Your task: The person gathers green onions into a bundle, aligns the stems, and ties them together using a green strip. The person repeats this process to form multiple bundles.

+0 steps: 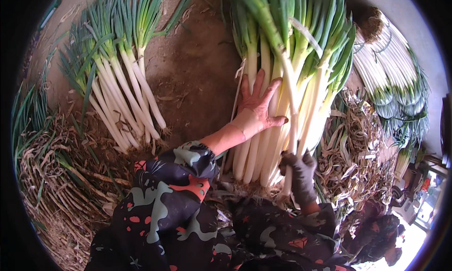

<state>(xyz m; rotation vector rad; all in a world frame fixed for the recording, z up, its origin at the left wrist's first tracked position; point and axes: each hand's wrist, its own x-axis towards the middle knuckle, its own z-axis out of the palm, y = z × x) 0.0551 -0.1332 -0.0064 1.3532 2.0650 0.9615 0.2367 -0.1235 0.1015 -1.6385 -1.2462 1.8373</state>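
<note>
A thick pile of long green onions (254, 151) lies before me, white stalks toward me and green leaves at the far end. My bare left hand (258, 106) rests flat on the stalks with its fingers spread. My right hand (301, 176), in a dark glove, is closed round the lower white part of one green onion (292, 94). That onion lies lengthwise over the pile, its roots sticking out below the glove. A thin pale strip (239, 87) runs along the pile's left side.
A smaller group of green onions (129, 82) lies on the dirt floor (183, 78) at left. Dry husks and stalks (70, 176) heap at lower left, with more dry leaves (351, 143) right of the pile. Tied onion bundles (388, 63) lie by the wall at far right.
</note>
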